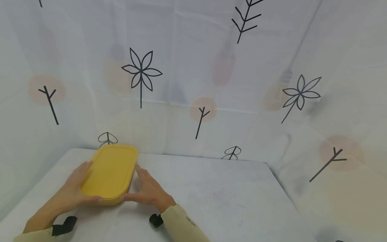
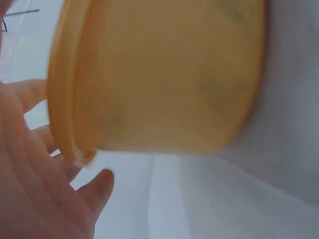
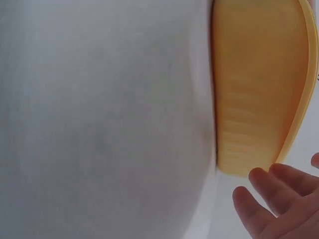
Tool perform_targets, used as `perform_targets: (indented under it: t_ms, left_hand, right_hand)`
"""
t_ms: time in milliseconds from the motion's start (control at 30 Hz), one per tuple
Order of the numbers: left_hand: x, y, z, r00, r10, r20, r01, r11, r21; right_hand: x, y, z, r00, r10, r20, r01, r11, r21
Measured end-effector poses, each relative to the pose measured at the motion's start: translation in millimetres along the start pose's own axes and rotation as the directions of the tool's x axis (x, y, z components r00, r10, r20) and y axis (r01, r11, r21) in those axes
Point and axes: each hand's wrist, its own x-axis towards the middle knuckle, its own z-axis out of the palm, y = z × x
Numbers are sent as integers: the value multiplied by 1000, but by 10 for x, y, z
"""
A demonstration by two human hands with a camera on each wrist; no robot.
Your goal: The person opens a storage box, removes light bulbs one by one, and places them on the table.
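A yellow lidded storage container lies flat on the left part of the white table, its lid in place. My left hand is spread around the near left corner, fingers along the left edge and thumb at the front. In the left wrist view, the fingers of the left hand lie beside the lid's rim, not curled round the container. My right hand spreads at the right side, thumb near the front corner. The right wrist view shows its fingertips by the container's end; contact is unclear.
The white tabletop extends to the right, with faint reddish marks on it. A pale cloth printed with plant drawings hangs behind the table and along its sides. Dark bands sit at both wrists.
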Motion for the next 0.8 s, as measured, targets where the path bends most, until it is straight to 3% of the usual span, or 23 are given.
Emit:
perform_targets:
  t_ms: [167, 300, 467, 800]
  left_hand:
    - [-41, -115, -25, 1000, 0, 1, 1, 997, -82]
    - [-34, -143, -34, 998, -46, 35, 48, 997, -55]
    - [-33, -143, -42, 985, -139, 102, 141, 990, -9]
    - [-27, -180, -6, 978, -178, 110, 176, 984, 33]
  right_hand:
    - [33, -66, 53, 1000, 19, 5, -20, 997, 72]
    - [48, -105, 95, 1000, 23, 10, -24, 990, 137]
    - [65, -143, 167, 999, 47, 17, -49, 977, 207]
    - [85, -144, 196, 997, 80, -23, -73, 973, 220]
